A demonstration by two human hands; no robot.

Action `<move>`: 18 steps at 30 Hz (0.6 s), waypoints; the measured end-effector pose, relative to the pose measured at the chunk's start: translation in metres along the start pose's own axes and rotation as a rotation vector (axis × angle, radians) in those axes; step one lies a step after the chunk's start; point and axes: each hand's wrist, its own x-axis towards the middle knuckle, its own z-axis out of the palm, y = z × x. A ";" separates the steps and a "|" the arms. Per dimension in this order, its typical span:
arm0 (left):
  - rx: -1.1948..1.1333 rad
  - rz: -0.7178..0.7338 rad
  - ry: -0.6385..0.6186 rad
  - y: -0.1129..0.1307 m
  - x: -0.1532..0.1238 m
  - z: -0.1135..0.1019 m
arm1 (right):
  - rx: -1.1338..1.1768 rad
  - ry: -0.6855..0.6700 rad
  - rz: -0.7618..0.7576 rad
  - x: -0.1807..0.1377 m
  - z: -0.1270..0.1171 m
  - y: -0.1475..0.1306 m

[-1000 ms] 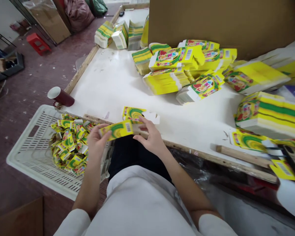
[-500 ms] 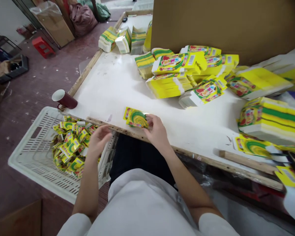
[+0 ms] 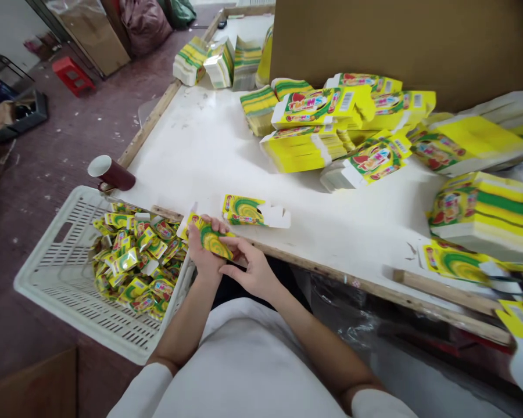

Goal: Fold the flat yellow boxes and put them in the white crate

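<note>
My left hand and my right hand are both closed on one flat yellow-and-green carton blank, held just in front of the table's wooden front edge. A few more flat blanks lie on the white table just beyond my hands. To my left a white slatted plastic basket holds a heap of small folded yellow-and-green boxes.
Stacks of flat printed blanks cover the back and right of the table, with more stacks at the right. A dark red cup lies at the table's left corner. A large brown cardboard sheet stands behind. A red stool is on the floor.
The folded box I held a second ago is gone from my hands. My right hand reached to the blanks on the table, and now both hands hold a fresh flat blank near the table edge.
</note>
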 end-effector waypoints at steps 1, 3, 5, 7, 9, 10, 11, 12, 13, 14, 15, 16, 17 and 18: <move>0.014 0.010 0.032 0.000 -0.001 -0.001 | -0.013 -0.006 0.010 0.001 0.001 0.000; 0.048 0.025 0.059 -0.001 -0.004 -0.003 | -0.049 0.013 0.028 0.003 -0.001 -0.001; 0.083 0.022 0.022 -0.002 -0.008 -0.003 | -0.048 0.072 0.038 0.005 -0.007 -0.001; 0.118 -0.003 -0.041 -0.004 -0.011 -0.003 | 0.009 0.148 0.033 0.006 -0.014 -0.002; 0.176 -0.015 -0.050 -0.008 -0.013 -0.005 | 0.092 0.200 0.022 0.006 -0.021 -0.004; 0.208 -0.012 -0.030 -0.010 -0.014 -0.007 | 0.118 0.213 0.019 0.006 -0.023 -0.004; 0.237 0.005 -0.001 -0.013 -0.014 -0.009 | 0.121 0.223 0.018 0.006 -0.025 -0.005; 0.259 0.033 0.030 -0.016 -0.014 -0.011 | 0.099 0.233 0.013 0.005 -0.026 -0.005; 0.275 0.061 0.052 -0.017 -0.014 -0.014 | 0.054 0.247 -0.006 0.005 -0.027 -0.005; 0.295 0.079 0.054 -0.016 -0.013 -0.016 | -0.013 0.264 -0.039 0.005 -0.028 -0.006; 0.323 0.086 0.038 -0.013 -0.012 -0.019 | -0.096 0.277 -0.086 0.004 -0.030 -0.007; 0.359 0.080 -0.001 -0.006 -0.010 -0.022 | -0.193 0.281 -0.143 0.003 -0.034 -0.008; 0.400 0.061 -0.066 0.003 -0.008 -0.025 | -0.305 0.281 -0.208 0.003 -0.038 -0.011; 0.443 0.041 -0.146 0.014 -0.006 -0.027 | -0.427 0.270 -0.277 0.002 -0.044 -0.014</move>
